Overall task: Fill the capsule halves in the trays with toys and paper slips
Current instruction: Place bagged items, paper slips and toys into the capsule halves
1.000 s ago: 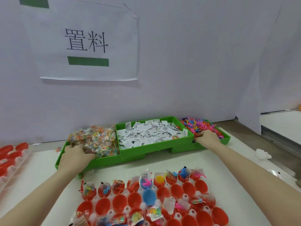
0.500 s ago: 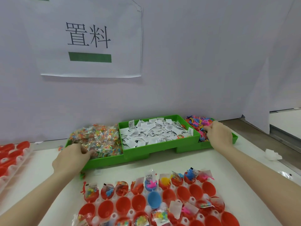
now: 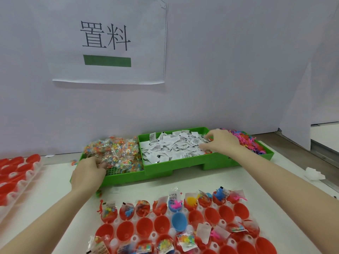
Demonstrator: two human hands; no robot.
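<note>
Since the earlier frame, the right hand (image 3: 221,143) has been moved from the pink toys (image 3: 246,142) onto the paper slips (image 3: 174,146) at centre; its fingers' grip cannot be told. Bagged toys (image 3: 117,153) are grasped by the left hand (image 3: 88,173). "置料" is read on the sign (image 3: 108,41), upper left.

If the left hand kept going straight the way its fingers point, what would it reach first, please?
Most likely the toy packets heaped in the left bin; the left hand already has its fingertips at the pile's near edge, though contact is unclear.
</note>
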